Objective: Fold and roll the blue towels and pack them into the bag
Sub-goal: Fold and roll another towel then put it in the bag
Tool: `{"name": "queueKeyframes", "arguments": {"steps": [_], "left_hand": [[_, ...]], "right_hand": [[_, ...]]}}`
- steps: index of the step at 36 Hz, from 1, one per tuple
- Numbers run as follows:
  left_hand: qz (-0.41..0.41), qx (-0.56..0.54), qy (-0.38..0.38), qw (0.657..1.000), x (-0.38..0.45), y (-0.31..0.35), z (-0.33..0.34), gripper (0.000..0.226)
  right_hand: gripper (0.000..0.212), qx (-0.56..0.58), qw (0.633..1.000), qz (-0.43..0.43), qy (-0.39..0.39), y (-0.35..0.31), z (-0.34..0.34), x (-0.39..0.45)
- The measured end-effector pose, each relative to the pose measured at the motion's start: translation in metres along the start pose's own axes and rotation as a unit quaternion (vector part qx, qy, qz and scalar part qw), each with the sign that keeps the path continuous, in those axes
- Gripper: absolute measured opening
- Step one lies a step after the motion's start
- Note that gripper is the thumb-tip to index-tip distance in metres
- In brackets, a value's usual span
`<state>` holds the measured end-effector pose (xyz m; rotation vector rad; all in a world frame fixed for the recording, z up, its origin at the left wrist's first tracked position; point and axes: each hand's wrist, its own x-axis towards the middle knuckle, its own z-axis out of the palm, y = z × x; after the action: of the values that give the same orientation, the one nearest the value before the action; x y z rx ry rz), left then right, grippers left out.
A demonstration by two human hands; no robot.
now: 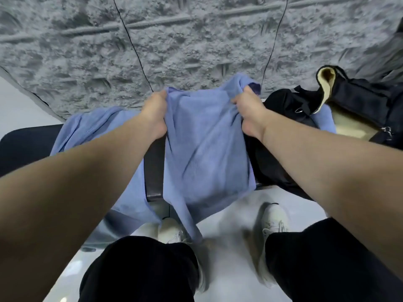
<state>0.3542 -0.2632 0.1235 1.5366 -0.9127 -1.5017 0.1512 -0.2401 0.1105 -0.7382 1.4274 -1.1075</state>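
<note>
Blue towel gripped by both hands; black bag right, 2nd towel left.

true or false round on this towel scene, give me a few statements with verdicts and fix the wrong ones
1. Both hands grip the same blue towel. True: the left hand and the right hand each hold an upper edge.
2. The black bag is zipped shut. False: it lies open, showing a pale lining.
3. A second blue towel lies to the left on the bench. True.
4. The held towel is rolled tight. False: it hangs loose over the bench edge.
</note>
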Motion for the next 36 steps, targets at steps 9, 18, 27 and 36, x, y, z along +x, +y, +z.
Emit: {"name": "queueKeyframes", "arguments": {"steps": [9, 18, 27, 36], "left_hand": [[0.015, -0.073, 0.106, 0.992, 0.067, -0.006, -0.022, 0.024], [0.088, 0.220, 0.099, 0.967, 0.051, -0.024, -0.003, 0.019], [0.169, 0.473, 0.138, 0.854, -0.004, -0.048, -0.005, 0.030], [0.096, 0.737, 0.029, 0.668, -0.054, -0.064, -0.020, 0.038]], "right_hand": [[0.075, 0.000, 1.000, 0.003, 0.015, -0.003, 0.010, 0.044], [0.026, -0.192, 0.979, 0.042, 0.062, 0.008, 0.021, 0.054], [0.052, -0.258, 0.964, -0.015, 0.052, 0.029, -0.002, 0.014], [0.076, -0.475, 0.874, 0.036, -0.097, 0.033, -0.022, -0.064]]}}
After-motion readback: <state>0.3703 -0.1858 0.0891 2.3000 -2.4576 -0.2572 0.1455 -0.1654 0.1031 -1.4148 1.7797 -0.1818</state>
